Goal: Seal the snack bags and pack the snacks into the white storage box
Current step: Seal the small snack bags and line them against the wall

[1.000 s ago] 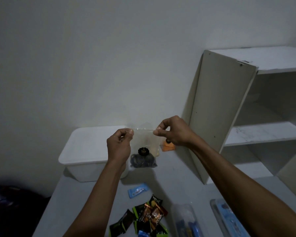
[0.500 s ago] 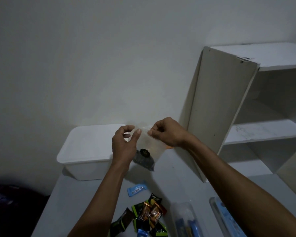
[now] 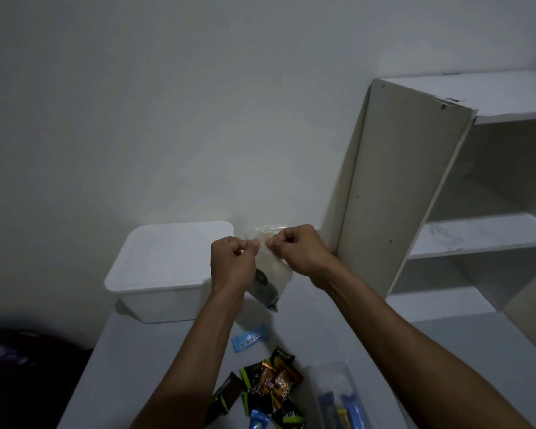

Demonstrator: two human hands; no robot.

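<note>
Closing in from a second ago, the left hand (image 3: 231,261) and right hand (image 3: 297,250) now sit almost knuckle to knuckle at centre frame, fingers pinching the mouth of the clear snack bag (image 3: 271,274), above the bench (image 3: 316,329). The seal looks nearly run. The white storage box (image 3: 167,274), centre left, stays lidded. The zip line itself is too faint to judge; bottom-edge snacks are cut off.

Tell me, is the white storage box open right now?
No, the white storage box has its lid on, closed, behind the left hand.
</note>
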